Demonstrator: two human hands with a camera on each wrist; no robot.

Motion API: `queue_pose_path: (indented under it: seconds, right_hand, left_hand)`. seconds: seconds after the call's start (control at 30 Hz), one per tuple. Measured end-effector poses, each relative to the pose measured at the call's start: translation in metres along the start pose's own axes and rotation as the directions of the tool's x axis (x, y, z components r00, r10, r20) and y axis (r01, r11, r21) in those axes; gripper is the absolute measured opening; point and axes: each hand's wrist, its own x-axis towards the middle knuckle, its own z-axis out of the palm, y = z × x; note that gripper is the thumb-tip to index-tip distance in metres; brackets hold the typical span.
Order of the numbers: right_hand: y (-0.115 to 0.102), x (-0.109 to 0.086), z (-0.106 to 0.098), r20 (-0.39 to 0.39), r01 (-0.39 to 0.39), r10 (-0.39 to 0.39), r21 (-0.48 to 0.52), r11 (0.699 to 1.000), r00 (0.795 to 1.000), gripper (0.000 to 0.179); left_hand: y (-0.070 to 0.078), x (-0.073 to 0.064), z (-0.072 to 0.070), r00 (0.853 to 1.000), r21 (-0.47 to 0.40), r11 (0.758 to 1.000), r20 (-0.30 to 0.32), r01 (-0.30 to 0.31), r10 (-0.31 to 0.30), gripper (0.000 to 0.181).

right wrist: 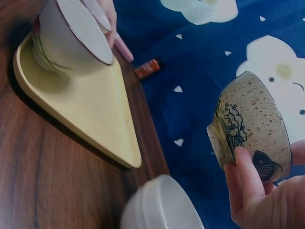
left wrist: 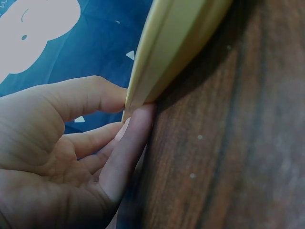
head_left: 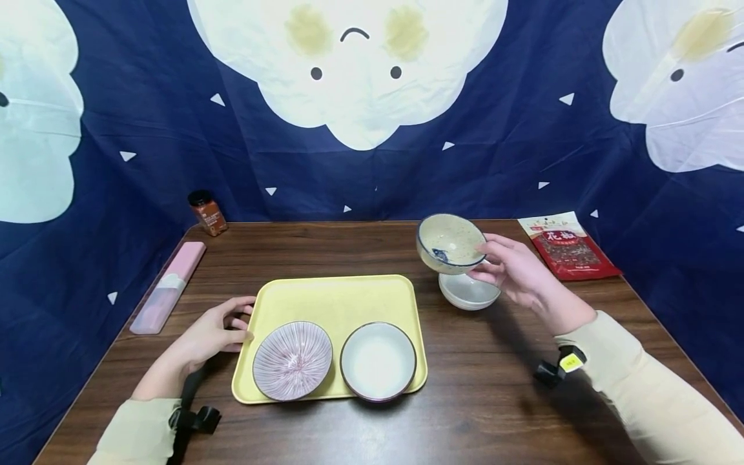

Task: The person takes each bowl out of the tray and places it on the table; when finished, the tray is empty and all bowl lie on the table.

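Observation:
My right hand (head_left: pixel 514 268) grips a speckled beige bowl (head_left: pixel 444 236) with a blue rim and a dark blue fish and wave pattern (right wrist: pixel 233 124). It is held above the table, over stacked white bowls (head_left: pixel 469 294). My left hand (head_left: pixel 209 332) holds the left edge of a yellow tray (head_left: pixel 337 294), fingertips at its rim in the left wrist view. On the tray sit a purple-striped bowl (head_left: pixel 292 361) at the left and a white bowl with a brown rim (head_left: pixel 378 363) at the right.
At the far left stands a spice jar with a black lid (head_left: pixel 207 213). A pink case (head_left: pixel 168 289) lies along the table's left edge. A red packet (head_left: pixel 569 248) lies at the back right. Dark blue cloth (head_left: pixel 372 187) hangs behind the wooden table (head_left: pixel 465 400).

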Motion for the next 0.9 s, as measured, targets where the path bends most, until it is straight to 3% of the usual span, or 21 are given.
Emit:
queue_pose_path:
  seconds: [0.23, 0.53, 0.9]
  right_hand:
    - [-0.010, -0.008, -0.025, -0.034, 0.008, -0.006, 0.065, 0.998, 0.999, 0.039]
    - [-0.018, -0.017, -0.067, -0.041, 0.040, -0.033, 0.186, 0.982, 0.999, 0.020]
    - [-0.012, -0.027, -0.105, -0.063, 0.099, -0.085, 0.274, 0.957, 0.994, 0.031]
  left_hand:
    - [-0.001, -0.001, -0.001, 1.000, 0.000, 1.000, 0.001, 0.004, -0.004, 0.077]
    - [0.002, -0.001, 0.000, 1.000, 0.007, 1.000, 0.002, 0.002, -0.002, 0.076]
    - [0.000, 0.000, 0.000, 1.000, -0.007, 1.000, 0.005, 0.001, -0.001, 0.077]
